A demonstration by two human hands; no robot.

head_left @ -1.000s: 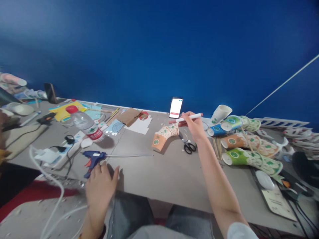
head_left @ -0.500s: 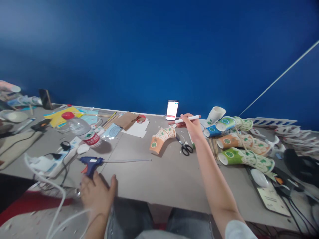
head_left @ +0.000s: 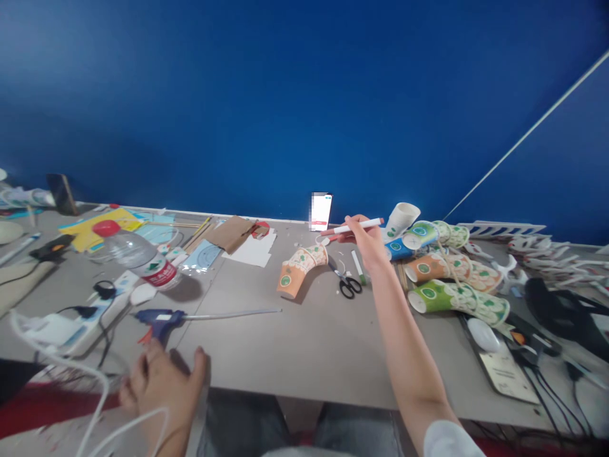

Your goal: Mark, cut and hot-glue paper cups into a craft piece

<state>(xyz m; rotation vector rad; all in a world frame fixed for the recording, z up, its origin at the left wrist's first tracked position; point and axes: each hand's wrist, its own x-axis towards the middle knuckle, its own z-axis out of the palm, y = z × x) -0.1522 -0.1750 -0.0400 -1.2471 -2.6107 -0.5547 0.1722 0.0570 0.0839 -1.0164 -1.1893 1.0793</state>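
My right hand (head_left: 365, 240) is stretched out over the far part of the grey table (head_left: 304, 343) and holds a white marker pen (head_left: 358, 225) with a reddish cap, level above the table. Just below it lie black scissors (head_left: 347, 284) and a bent orange paper cup piece (head_left: 299, 270). My left hand (head_left: 160, 387) rests at the near table edge, fingers apart, right beside the handle of a blue glue gun (head_left: 159, 320) with a long glue stick. A white cable crosses my left wrist.
A phone (head_left: 321, 211) leans on the blue wall. Chains of coloured paper cups (head_left: 451, 279) lie at the right with a white mouse (head_left: 481, 334). A water bottle (head_left: 136, 257), a power strip (head_left: 61, 327) and papers (head_left: 238, 238) fill the left.
My left hand has slid back from the glue gun toward the near table edge. The view has swung slightly right; the right hand still holds the marker in about the same place.
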